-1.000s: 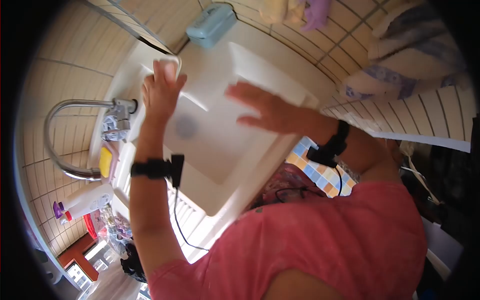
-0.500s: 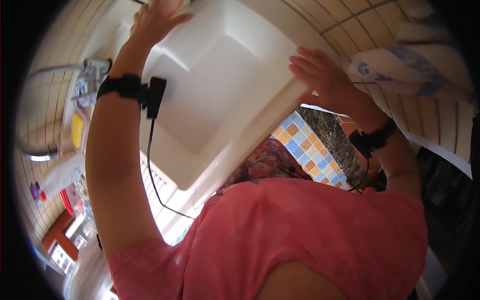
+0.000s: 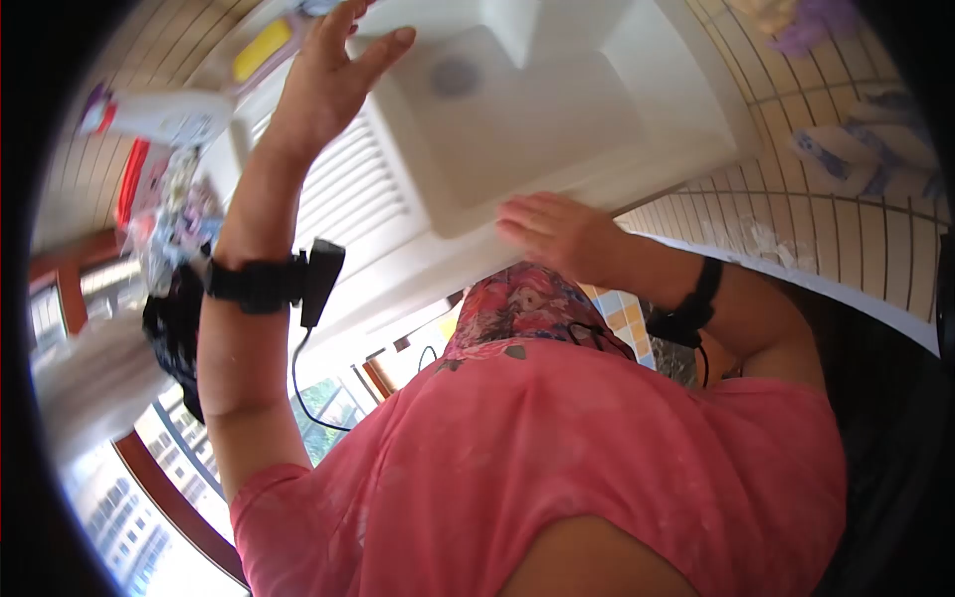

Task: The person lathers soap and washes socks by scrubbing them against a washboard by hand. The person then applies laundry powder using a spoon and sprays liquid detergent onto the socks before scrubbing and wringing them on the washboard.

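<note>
The white sink (image 3: 537,119) fills the upper middle, its round drain (image 3: 456,76) near the left wall of the basin. At the top left my left hand (image 3: 338,85) is over the sink's ribbed side, thumb spread away from the fingers and nothing visible in it; the fingertips reach the top of the view. My right hand (image 3: 562,234) is at the sink's front rim, palm down and fingers stretched out, holding nothing. Whether it touches the rim is unclear. Both wrists wear black straps with a small device.
Left of the sink are a yellow sponge (image 3: 261,52) in a dish, a white bottle (image 3: 169,117), a red packet (image 3: 134,184) and plastic bags. A patterned towel (image 3: 870,149) hangs at the right wall. Windows (image 3: 328,403) show at the lower left.
The view has swung toward the ribbed side and windows. My left hand, earlier at a white item by the sink's back corner, has come away. My right hand is now at the front rim.
</note>
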Demonstrator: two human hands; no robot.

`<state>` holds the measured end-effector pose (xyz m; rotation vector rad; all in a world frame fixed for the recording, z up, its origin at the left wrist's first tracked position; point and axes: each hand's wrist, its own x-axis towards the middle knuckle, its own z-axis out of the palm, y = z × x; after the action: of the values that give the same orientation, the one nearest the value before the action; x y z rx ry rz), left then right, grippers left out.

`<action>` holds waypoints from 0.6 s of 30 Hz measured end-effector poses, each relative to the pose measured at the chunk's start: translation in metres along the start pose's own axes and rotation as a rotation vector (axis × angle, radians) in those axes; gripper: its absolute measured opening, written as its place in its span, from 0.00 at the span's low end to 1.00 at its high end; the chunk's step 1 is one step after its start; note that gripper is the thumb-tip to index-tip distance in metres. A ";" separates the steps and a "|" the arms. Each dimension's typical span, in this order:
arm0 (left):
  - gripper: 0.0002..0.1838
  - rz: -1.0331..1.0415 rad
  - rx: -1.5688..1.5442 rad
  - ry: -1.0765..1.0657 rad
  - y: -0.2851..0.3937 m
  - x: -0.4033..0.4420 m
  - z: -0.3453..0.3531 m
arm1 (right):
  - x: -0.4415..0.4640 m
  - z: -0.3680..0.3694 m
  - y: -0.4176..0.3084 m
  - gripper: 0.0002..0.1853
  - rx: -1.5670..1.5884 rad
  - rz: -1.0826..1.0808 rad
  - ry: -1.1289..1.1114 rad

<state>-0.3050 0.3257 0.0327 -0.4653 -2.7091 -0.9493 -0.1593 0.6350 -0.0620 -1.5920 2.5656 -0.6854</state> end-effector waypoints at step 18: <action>0.34 -0.625 -0.450 0.349 -0.059 -0.316 -0.156 | 0.280 0.115 -0.156 0.31 0.088 -0.343 -0.608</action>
<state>-0.0176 0.1138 0.0173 0.4803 -2.3282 -1.6274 -0.1293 0.2958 -0.0511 -1.8668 1.8354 -0.2562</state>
